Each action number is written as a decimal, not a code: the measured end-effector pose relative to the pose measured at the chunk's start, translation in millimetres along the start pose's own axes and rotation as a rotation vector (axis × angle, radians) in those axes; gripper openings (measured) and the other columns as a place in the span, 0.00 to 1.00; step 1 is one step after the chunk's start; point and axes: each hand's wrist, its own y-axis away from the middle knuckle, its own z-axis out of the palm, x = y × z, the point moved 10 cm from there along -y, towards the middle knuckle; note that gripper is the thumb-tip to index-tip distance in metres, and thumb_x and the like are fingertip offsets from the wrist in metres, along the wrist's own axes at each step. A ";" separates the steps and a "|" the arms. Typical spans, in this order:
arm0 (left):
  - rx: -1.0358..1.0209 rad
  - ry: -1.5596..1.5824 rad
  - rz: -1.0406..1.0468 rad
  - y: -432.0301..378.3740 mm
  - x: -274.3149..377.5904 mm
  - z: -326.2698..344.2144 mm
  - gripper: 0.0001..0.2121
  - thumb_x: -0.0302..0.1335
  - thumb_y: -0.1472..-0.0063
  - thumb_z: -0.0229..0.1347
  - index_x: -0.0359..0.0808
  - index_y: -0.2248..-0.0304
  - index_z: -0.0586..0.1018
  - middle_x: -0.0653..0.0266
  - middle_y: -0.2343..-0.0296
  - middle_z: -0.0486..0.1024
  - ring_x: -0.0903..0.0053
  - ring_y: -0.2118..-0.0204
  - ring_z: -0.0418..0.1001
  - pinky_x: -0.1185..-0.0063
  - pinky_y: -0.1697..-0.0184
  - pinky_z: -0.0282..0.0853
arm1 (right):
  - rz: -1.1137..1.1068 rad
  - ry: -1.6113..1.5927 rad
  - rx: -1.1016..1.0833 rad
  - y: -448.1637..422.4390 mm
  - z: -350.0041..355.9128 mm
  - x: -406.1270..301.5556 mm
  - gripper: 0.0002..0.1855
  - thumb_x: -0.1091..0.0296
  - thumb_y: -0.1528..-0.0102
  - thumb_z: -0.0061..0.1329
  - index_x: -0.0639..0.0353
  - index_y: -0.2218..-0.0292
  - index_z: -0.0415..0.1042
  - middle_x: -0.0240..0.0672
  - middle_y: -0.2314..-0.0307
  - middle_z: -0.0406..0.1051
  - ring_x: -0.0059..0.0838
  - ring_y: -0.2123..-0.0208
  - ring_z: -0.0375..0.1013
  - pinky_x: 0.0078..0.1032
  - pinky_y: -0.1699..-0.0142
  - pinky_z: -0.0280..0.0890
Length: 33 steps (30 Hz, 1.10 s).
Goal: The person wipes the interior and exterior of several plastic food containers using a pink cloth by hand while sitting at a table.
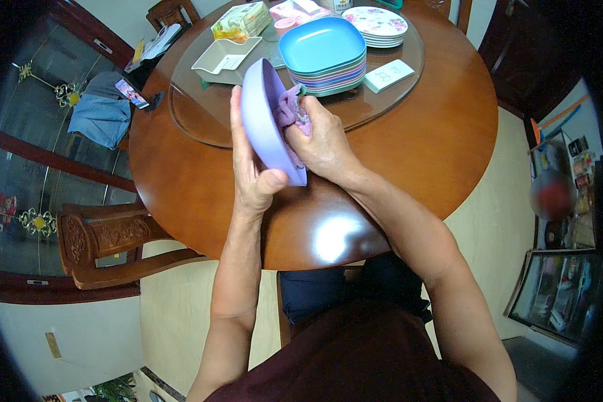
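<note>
A lavender plastic bowl or deep dish point(256, 108) is tilted up on its side above the table. My left hand point(251, 161) holds it from the left, thumb at the lower rim and fingers along its outer wall. My right hand point(324, 138) grips a purple cloth point(292, 110) and presses it against the inner side, which is turned right and largely hidden from view. Just beyond my hands stands a stack of square plastic plates point(322, 45), light blue on top with several colours below.
A glass turntable point(201, 115) covers the middle of the round wooden table point(432, 151). On it stand a beige plastic container point(226, 60), a tissue pack point(241, 20), floral plates point(376, 22) and a white box point(389, 75). A carved wooden chair point(115, 233) and a phone point(132, 94) are at left.
</note>
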 end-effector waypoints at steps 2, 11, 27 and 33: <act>0.069 -0.072 -0.003 1.6 -4.9 -7.4 0.64 0.67 0.60 0.61 0.28 0.35 0.48 0.50 0.43 0.59 0.65 0.40 0.60 0.69 0.37 0.55 | -0.029 0.019 -0.019 1.2 3.5 -1.0 0.16 0.72 0.50 0.49 0.68 0.59 0.67 0.59 0.71 0.74 0.60 0.65 0.75 0.44 0.60 0.69; 0.072 0.012 -0.078 7.7 -17.4 -10.6 0.51 0.64 0.54 0.56 0.23 0.45 0.67 0.57 0.56 0.72 0.74 0.54 0.70 0.77 0.50 0.64 | -0.188 0.278 -0.070 -1.0 3.2 4.8 0.17 0.73 0.48 0.52 0.64 0.56 0.66 0.54 0.68 0.75 0.58 0.64 0.75 0.42 0.59 0.69; -0.121 0.149 -0.395 11.1 -47.2 -15.5 0.45 0.63 0.45 0.49 0.24 0.46 0.70 0.57 0.59 0.76 0.77 0.56 0.73 0.78 0.53 0.67 | -0.254 0.184 -0.033 -11.2 -15.7 -3.4 0.30 0.79 0.50 0.51 0.62 0.45 0.62 0.51 0.63 0.74 0.43 0.61 0.76 0.32 0.55 0.68; -0.141 0.234 -0.328 11.7 -31.3 -1.9 0.45 0.63 0.46 0.54 0.26 0.46 0.70 0.61 0.55 0.74 0.77 0.53 0.71 0.76 0.49 0.66 | -0.097 0.123 0.112 -19.7 -31.9 9.5 0.11 0.68 0.43 0.45 0.66 0.63 0.71 0.54 0.73 0.75 0.49 0.69 0.78 0.39 0.62 0.69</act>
